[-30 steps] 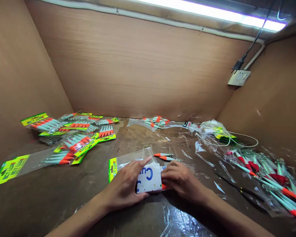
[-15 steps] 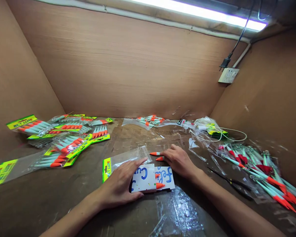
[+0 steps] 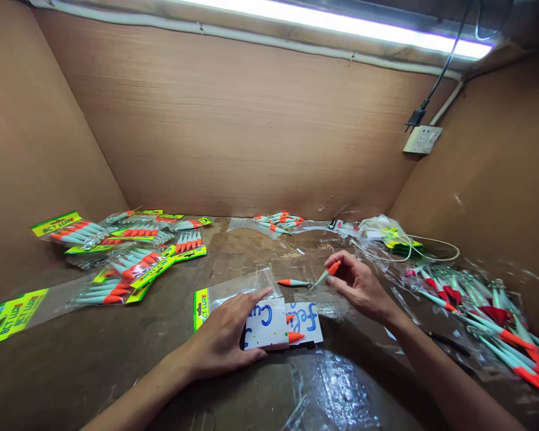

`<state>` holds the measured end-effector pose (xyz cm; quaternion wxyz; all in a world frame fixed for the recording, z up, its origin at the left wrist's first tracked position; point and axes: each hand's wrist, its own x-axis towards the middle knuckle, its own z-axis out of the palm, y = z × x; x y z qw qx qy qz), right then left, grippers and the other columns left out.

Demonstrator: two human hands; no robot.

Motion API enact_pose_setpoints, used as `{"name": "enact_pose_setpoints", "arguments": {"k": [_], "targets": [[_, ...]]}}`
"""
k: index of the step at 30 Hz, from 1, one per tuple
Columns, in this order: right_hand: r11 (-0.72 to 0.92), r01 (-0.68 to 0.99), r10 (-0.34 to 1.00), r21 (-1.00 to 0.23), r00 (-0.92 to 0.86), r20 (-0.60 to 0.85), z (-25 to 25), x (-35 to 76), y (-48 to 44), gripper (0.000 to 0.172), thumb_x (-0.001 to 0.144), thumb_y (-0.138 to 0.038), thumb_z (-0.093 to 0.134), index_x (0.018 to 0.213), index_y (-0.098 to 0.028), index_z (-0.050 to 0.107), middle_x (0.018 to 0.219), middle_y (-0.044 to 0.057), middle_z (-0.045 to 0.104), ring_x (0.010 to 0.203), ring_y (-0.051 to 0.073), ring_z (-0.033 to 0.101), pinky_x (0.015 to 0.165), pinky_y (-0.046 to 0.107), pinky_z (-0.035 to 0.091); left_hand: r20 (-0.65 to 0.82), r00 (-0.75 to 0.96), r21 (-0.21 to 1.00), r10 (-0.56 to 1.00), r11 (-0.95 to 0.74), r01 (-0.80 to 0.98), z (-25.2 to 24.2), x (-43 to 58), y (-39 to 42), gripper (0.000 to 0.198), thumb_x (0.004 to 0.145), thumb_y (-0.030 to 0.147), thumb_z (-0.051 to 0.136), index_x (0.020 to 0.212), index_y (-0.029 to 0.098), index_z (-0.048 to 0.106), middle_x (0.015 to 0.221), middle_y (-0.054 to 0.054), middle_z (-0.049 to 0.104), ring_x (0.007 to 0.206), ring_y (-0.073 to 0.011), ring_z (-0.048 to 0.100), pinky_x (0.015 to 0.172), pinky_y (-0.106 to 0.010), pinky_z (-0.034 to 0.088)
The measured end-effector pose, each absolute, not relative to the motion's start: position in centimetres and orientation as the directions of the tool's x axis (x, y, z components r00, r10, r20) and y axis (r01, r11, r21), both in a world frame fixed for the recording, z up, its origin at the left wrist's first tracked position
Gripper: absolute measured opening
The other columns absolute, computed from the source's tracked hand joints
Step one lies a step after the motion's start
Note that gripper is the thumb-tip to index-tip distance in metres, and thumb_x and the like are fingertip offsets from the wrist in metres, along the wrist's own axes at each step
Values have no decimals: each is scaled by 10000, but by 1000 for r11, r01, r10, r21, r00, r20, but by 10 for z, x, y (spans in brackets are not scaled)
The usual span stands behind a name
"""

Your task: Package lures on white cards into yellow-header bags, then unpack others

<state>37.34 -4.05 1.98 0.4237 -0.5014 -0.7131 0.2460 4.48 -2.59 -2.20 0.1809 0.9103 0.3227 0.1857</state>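
My left hand (image 3: 222, 329) grips a white card sleeve (image 3: 267, 326) with blue lettering, its thumb along the near edge and its fingers over the far side. Orange tips of fishing lures (image 3: 296, 337) stick out of the sleeve's right end, over a lettered card flap (image 3: 312, 317). Behind the sleeve lies a clear plastic bag (image 3: 233, 286) with a yellow-green header (image 3: 202, 306), partly under my left hand. Raised off the table, my right hand (image 3: 359, 284) pinches a fishing lure (image 3: 329, 272) by its orange end, pale body slanting down left. Another lure (image 3: 294, 282) lies just left of it.
Packed lure bags (image 3: 135, 260) are heaped at the left. Several loose lures (image 3: 281, 221) lie by the back wall, and a bigger pile (image 3: 498, 323) is at the right near black-handled pliers (image 3: 447, 342). Corded plastic wrapping (image 3: 381, 233) sits at the back right.
My right hand has lifted one lure from beside the other and moved right, tilting it upright. My left hand keeps its hold on the card sleeve. The view has shifted slightly.
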Motion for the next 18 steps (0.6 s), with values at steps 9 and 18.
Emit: {"name": "enact_pose_setpoints", "arguments": {"k": [9,18], "targets": [[436,653,900,-620,-294,323,-7,343,-47,165,921,-363,641,992,-242,729,921,48,724,852,210,615,766,330,487,305,681,396,665,-739,545,-16,49,-28,978,721,224,739,1534,329,205,1368,-78,545,1213,-305,529,1027,-468,442],[635,691,758,-346,-471,450,-8,323,-50,201,905,-258,649,1062,-336,746,1468,37,491,1284,290,450,1053,488,392,289,676,436,678,-722,537,-16,52,-32,1036,668,232,779,1532,335,216,1337,-81,565,1166,-310,555,965,-443,472]]}}
